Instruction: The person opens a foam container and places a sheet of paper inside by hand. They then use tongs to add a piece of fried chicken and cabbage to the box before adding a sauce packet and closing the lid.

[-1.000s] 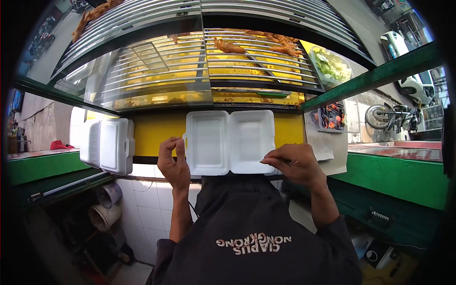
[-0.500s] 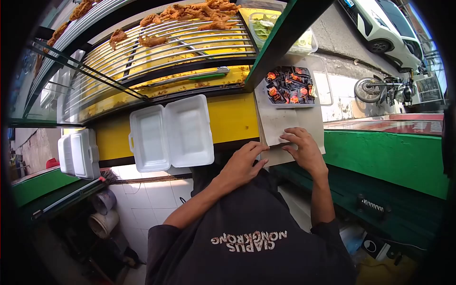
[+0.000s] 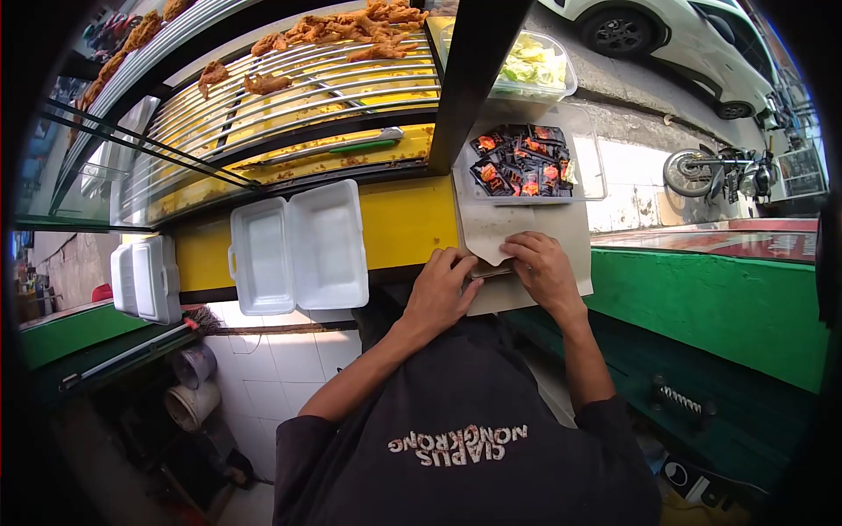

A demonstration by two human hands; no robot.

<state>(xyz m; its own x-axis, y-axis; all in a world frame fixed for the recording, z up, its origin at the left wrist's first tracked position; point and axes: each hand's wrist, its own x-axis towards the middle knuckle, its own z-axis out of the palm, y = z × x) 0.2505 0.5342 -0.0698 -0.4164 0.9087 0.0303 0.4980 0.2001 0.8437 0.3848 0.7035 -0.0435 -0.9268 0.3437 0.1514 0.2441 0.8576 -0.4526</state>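
Note:
A stack of brown paper sheets [image 3: 561,230] lies on the counter to the right of the yellow ledge. My right hand [image 3: 542,267] pinches the near corner of the top sheet and lifts it, so the corner curls up. My left hand [image 3: 438,294] rests on the stack's near left edge, fingers on the paper. An open white foam box [image 3: 298,246] lies empty on the yellow ledge to the left, away from both hands.
A clear tub of sauce packets [image 3: 524,163] sits just behind the paper, a tub of lettuce [image 3: 537,68] beyond it. Fried chicken [image 3: 351,31] lies on metal racks behind glass. Closed foam boxes [image 3: 146,279] stand at left. A green counter [image 3: 702,298] runs right.
Both hands left the open foam box and moved right to the paper stack. My right hand has now curled up the top sheet's corner, and my left hand has come onto the stack.

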